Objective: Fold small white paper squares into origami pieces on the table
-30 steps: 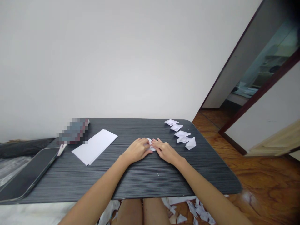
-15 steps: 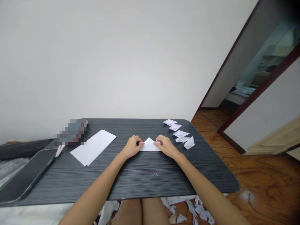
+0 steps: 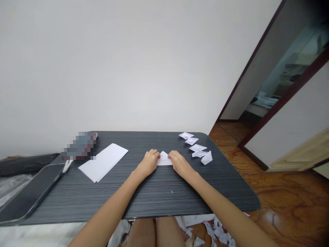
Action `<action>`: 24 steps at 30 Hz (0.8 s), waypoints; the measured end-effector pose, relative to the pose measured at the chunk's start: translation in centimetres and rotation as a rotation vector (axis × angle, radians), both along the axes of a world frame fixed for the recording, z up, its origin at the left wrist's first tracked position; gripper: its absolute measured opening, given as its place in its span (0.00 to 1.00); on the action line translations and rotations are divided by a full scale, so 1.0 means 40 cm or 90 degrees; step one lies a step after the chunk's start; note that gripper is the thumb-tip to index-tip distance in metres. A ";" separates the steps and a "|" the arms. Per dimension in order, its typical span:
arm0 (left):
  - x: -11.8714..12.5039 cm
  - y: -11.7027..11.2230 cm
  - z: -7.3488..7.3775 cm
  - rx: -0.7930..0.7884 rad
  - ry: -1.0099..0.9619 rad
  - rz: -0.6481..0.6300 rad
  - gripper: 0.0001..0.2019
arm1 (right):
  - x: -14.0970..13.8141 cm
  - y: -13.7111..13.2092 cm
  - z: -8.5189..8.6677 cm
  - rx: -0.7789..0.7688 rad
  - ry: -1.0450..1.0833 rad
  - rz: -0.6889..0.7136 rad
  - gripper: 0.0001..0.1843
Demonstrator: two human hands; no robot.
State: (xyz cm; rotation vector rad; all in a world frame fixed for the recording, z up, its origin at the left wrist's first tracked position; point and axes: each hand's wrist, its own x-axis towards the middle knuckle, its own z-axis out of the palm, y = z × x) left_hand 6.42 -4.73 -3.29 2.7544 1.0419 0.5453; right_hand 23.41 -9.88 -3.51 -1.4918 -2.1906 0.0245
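A small piece of folded white paper with a pointed top lies flat near the middle of the dark table. My left hand grips its left end, fingers curled and pressed down on it. At the right end my right hand does the same, its fingers bent over the paper. Both thumbs are mostly hidden, and the hands cover the paper's two ends. Beyond my right hand, several folded paper boats sit in a row running toward the back edge.
White paper sheets lie stacked on the left of the dark table. Farther left are a blurred-out item and a dark flat panel. Paper scraps litter the floor below. A wall stands behind.
My hands have come closer together and the fingers now lie over the paper's ends. Less of the paper's lower strip shows between them. The thumbs have moved out of sight.
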 end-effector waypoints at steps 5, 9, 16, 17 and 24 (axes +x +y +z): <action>-0.019 0.013 -0.007 -0.029 -0.005 0.106 0.08 | 0.024 0.005 0.003 -0.048 0.072 -0.052 0.05; -0.025 0.007 -0.001 -0.051 -0.007 0.077 0.12 | 0.018 0.030 0.006 -0.093 0.077 -0.128 0.11; -0.023 0.010 0.009 -0.123 -0.061 0.077 0.09 | 0.000 0.057 0.005 -0.218 0.096 -0.144 0.09; -0.023 0.010 0.014 -0.136 -0.073 0.081 0.08 | -0.002 0.054 0.010 -0.210 0.103 -0.132 0.08; -0.039 0.006 0.059 0.017 -0.131 -0.027 0.06 | -0.004 0.012 0.065 0.037 0.082 0.031 0.06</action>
